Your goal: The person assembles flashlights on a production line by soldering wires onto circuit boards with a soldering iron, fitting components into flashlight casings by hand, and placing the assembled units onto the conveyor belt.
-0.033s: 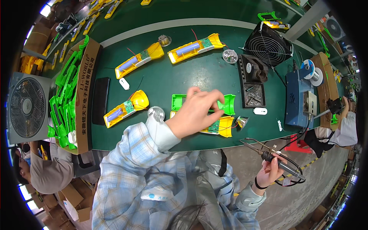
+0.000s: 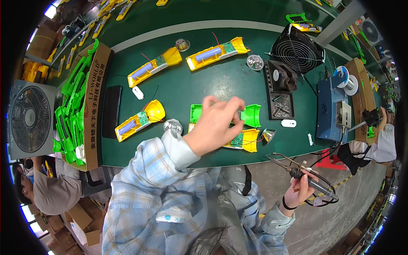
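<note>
My left hand [image 2: 214, 127] hovers over a green plastic half-shell [image 2: 251, 115] at the middle of the bench. Its thumb and index finger curl toward each other; whatever may lie between them is too small to make out. Just below, partly covered by that hand, a yellow half-shell [image 2: 250, 141] holds a green circuit board, with a round lamp reflector [image 2: 268, 135] at its right end. My right hand [image 2: 299, 189], beyond the front edge, is closed around a soldering iron [image 2: 316, 183]. The iron's tip points up and left, and a thin curved tube runs alongside it.
More yellow half-shells [image 2: 142, 121] with batteries and boards lie left and behind. A carton of green parts [image 2: 94, 110] stands left. On the right are a black fan [image 2: 297, 50], a tray of screws [image 2: 281, 106], a blue soldering station [image 2: 329, 111] and a solder spool [image 2: 350, 85].
The fingers of my left hand have shifted slightly left, and its wrist has turned a little. My right hand and the soldering iron look unmoved.
</note>
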`<state>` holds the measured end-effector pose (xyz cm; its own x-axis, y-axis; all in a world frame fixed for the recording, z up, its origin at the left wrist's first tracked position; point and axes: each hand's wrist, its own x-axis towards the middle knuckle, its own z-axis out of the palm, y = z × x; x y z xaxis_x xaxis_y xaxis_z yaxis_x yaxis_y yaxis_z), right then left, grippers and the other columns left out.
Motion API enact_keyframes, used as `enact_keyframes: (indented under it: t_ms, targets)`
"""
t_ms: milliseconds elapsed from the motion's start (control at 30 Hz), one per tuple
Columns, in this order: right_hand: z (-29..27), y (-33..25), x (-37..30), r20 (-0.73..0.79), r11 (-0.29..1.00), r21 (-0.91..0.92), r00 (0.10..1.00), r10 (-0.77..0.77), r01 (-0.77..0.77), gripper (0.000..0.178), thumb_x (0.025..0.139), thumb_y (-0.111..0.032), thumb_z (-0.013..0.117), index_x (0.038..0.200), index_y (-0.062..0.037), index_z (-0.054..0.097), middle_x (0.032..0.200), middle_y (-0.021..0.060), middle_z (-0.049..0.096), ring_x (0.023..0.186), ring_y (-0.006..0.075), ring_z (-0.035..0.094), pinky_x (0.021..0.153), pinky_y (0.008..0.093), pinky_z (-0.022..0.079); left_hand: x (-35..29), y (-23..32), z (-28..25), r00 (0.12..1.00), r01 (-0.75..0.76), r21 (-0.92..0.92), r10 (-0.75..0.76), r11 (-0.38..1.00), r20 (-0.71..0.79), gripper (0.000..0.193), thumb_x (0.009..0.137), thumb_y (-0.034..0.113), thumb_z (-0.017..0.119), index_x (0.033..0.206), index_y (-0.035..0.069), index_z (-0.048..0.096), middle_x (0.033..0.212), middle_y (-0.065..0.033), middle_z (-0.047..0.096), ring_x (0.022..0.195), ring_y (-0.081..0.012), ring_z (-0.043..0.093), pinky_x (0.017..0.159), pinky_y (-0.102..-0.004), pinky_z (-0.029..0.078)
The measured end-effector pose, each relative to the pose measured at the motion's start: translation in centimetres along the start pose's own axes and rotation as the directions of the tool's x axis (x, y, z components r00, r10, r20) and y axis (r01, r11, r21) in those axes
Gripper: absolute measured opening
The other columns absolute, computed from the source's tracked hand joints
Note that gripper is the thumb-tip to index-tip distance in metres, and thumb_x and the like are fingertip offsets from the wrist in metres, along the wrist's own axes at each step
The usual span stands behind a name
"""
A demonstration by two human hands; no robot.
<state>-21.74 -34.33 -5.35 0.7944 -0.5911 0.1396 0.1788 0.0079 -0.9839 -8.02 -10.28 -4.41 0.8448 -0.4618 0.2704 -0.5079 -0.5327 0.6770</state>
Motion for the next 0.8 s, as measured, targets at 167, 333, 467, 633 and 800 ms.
enact_keyframes:
  t_ms: [167,333,467,633,800]
  targets:
    - [0.0,0.0,0.1,-0.007,1.0,0.005,1.0,-0.015,0.015,0.015,0.078,-0.01,0.05,0.088,0.0021,0.049,0.091,0.0085,0.046,0.053,0.0066,0.04,0.04,0.0163,0.031,-1.1,1.7,-1.2,0.995,0.104,0.409,-0.092,0.907,-0.049,0.012,0.068,0.005,0.059,0.079,0.011,0.056,0.075,-0.0029,0.051,0.082,-0.0199,0.048,0.072,-0.0355,0.029]
    - [-0.2,-0.1,0.0,0.02,1.0,0.009,1.0,-0.018,0.017,0.015,0.078,-0.01,0.051,0.088,0.002,0.05,0.09,0.0085,0.046,0.051,0.0065,0.039,0.04,0.016,0.03,-0.4,0.5,0.3,0.99,-0.14,0.091,0.142,0.986,-0.015,0.014,0.069,0.006,0.057,0.083,0.009,0.059,0.083,-0.0061,0.054,0.088,-0.0225,0.049,0.084,-0.0423,0.033]
    - [0.3,-0.5,0.0,0.007,0.999,0.011,0.999,-0.033,0.032,0.015,0.078,-0.01,0.051,0.087,0.002,0.05,0.089,0.0081,0.045,0.05,0.0063,0.039,0.039,0.0161,0.03,-0.6,0.6,0.5,0.988,-0.131,0.08,0.124,0.988,0.087,0.01,0.073,0.014,0.059,0.081,0.009,0.061,0.085,-0.0054,0.058,0.088,-0.0213,0.054,0.093,-0.042,0.032]
    - [0.6,-0.7,-0.1,-0.08,0.999,-0.041,0.997,0.003,-0.006,0.014,0.078,-0.01,0.051,0.087,0.0015,0.05,0.087,0.0073,0.045,0.052,0.0065,0.039,0.04,0.0166,0.03,-1.0,0.0,0.2,0.989,-0.072,0.03,0.067,0.997,0.13,0.011,0.075,0.019,0.061,0.077,0.008,0.062,0.082,-0.0033,0.06,0.082,-0.0199,0.057,0.095,-0.0422,0.031]
    - [1.5,-0.3,0.3,-0.005,0.995,-0.035,0.995,-0.098,0.098,0.014,0.078,-0.011,0.052,0.085,0.0009,0.05,0.083,0.0065,0.044,0.053,0.0075,0.038,0.039,0.0185,0.029,-1.2,-0.8,-0.1,0.992,-0.052,-0.146,0.068,0.988,0.109,0.011,0.076,0.016,0.061,0.078,0.006,0.065,0.075,-0.0058,0.064,0.068,-0.0215,0.06,0.099,-0.043,0.031]
